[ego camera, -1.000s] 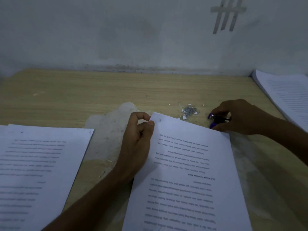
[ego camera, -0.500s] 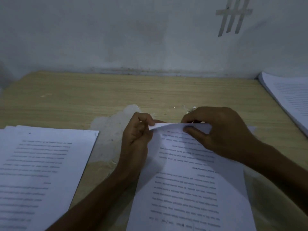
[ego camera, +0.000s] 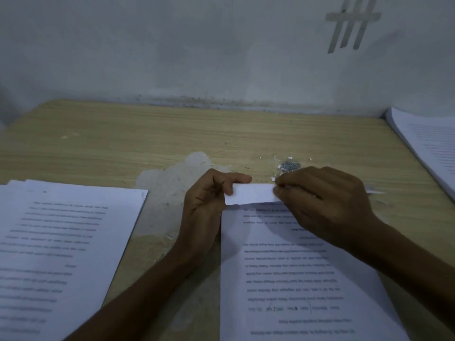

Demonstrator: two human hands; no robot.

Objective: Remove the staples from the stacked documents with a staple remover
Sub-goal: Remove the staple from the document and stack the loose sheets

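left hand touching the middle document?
Touching. Head view: the left hand pinches the folded-up top edge of the document at its left end, fingers curled round the paper.

Person vis. only as two arms, both bare from frame edge to fingertips.

Left hand (ego camera: 209, 200), at top-left corner of sheet (ego camera: 295, 267): slim, w/ long fingers & creases across the knuckles. Left forearm (ego camera: 138, 291), left of sheet: lean, smooth, tapers to a narrow wrist.

Right hand (ego camera: 325, 200), over sheet's top edge: looks broader, back of hand w/ faint tendon ridges & rounded knuckles. Right forearm (ego camera: 406, 254), over sheet's right side: gets thicker toward frame edge.

Light is dim, so nails & finer detail can't be made out.
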